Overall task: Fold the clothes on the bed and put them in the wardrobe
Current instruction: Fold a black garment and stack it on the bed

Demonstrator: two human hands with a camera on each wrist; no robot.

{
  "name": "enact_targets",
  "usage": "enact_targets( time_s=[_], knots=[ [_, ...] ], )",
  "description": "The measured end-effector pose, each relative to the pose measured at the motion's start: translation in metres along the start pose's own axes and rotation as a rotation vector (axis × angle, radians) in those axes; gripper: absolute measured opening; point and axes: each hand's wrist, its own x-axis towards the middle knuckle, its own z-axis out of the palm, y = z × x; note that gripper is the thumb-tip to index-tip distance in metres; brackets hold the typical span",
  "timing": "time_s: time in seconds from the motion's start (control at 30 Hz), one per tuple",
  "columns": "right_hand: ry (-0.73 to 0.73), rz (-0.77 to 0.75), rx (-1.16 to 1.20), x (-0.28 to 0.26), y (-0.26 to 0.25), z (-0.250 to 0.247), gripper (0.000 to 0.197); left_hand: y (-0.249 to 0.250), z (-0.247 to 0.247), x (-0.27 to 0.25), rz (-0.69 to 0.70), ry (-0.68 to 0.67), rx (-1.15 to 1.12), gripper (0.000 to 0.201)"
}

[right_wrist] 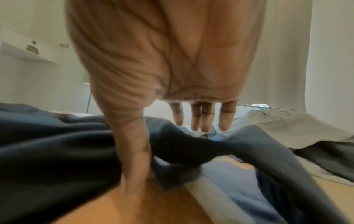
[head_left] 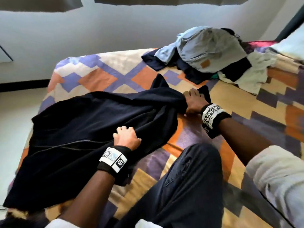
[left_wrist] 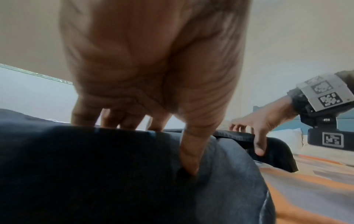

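1. right now the dark navy garment point(head_left: 92, 122) lies spread on the patterned bedspread point(head_left: 246, 102), its long axis running from the near-left corner of the bed up toward the far right, where it narrows to a bunched end.
2. the right hand point(head_left: 193, 102) sits at that far-right end – fingers over the top of the cloth, thumb pushed down beside it onto the bed, so it holds the bunched fabric between them.
3. the left hand point(head_left: 126, 137) is nearer the person, on the garment's near edge about mid-length; its fingers are curled, thumb dug into a crease, gripping a fold.
4. so both hands lie on the same long side, well apart along the axis – the bulk of the cloth stretches away to the left of the fingers.
5. judging from that, the coming fold would carry this held edge leftward across the body of the garment.
6. the pile of unfolded clothes point(head_left: 210, 51) waits at the far right of the bed; the wardrobe is not in view from the head camera.
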Motion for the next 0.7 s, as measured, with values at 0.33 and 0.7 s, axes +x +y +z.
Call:
enact_targets(
  time_s=[0.33, 0.7],
  knots=[
    [0.870, 0.283, 0.098, 0.046, 0.039, -0.093, 0.047, 0.022, 0.001, 0.022, 0.019, -0.017, -0.128, 0.075],
    [0.256, 0.299, 0.557, 0.056, 0.017, 0.007, 0.028, 0.042, 0.031, 0.004, 0.187, 0.277, -0.171, 0.068]
  ],
)
